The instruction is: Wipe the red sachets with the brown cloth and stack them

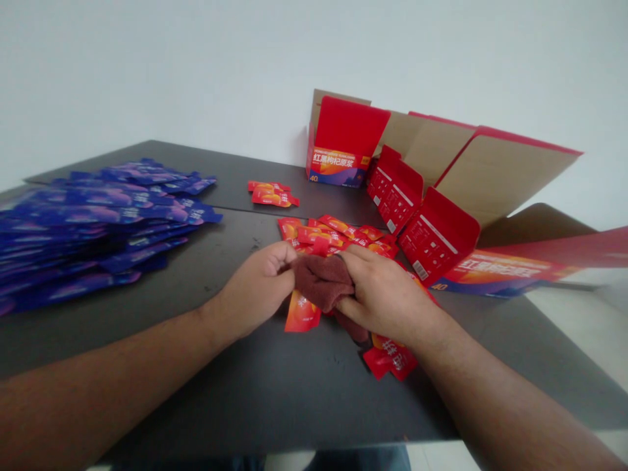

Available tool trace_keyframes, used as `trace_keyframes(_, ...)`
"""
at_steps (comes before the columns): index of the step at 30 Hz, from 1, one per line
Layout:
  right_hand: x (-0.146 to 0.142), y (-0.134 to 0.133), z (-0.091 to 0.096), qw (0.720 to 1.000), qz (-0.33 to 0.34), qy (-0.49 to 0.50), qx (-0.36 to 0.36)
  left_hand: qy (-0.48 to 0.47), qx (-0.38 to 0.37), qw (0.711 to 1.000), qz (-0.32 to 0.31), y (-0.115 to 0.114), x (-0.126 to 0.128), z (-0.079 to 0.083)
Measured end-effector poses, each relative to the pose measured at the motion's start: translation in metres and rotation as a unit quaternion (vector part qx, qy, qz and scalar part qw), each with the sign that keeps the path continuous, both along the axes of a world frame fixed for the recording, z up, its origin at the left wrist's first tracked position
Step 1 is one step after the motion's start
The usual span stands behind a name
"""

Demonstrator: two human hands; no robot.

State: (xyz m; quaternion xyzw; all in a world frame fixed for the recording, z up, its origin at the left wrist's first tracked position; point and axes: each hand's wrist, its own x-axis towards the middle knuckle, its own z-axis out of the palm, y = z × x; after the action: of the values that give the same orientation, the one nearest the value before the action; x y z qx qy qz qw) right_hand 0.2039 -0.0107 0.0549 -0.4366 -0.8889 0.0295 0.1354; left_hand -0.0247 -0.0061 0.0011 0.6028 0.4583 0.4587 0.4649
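Note:
My right hand is closed round a bunched brown cloth. At the cloth's left edge, my left hand is closed with its thumb and fingers pressed together; what lies in the pinch is hidden. A red-orange sachet shows just below the cloth and the left fingertips. Beneath and behind both hands spreads a pile of similar red sachets. A few more red sachets lie under my right wrist, beside a hanging end of the cloth.
A large heap of blue-purple sachets covers the table's left side. Two or so red sachets lie apart at the back. Open red cartons with raised flaps stand along the right, near the white wall. The dark table ends near my body.

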Motion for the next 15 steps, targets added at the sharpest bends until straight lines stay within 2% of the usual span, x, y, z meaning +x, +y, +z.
trace_keyframes(3, 0.0001, 0.0006, -0.0004, 0.999, -0.033, 0.012, 0.024, 0.0, -0.006, 1.0, 0.008, -0.0003, 0.0008, 0.0)
trace_keyframes(8, -0.0004, -0.001, 0.0, 1.0, 0.008, -0.005, -0.012, -0.02, -0.007, 1.0, 0.002, -0.0003, 0.0013, -0.0016)
trace_keyframes(13, -0.0006, 0.0009, -0.0005, 0.999, -0.039, 0.014, 0.024, -0.003, -0.008, 1.0, 0.011, 0.0004, 0.0005, -0.002)
trace_keyframes(15, 0.0, 0.0017, -0.0009, 1.0, -0.021, 0.012, 0.007, 0.001, -0.007, 1.0, 0.012, 0.0002, 0.0005, -0.002)
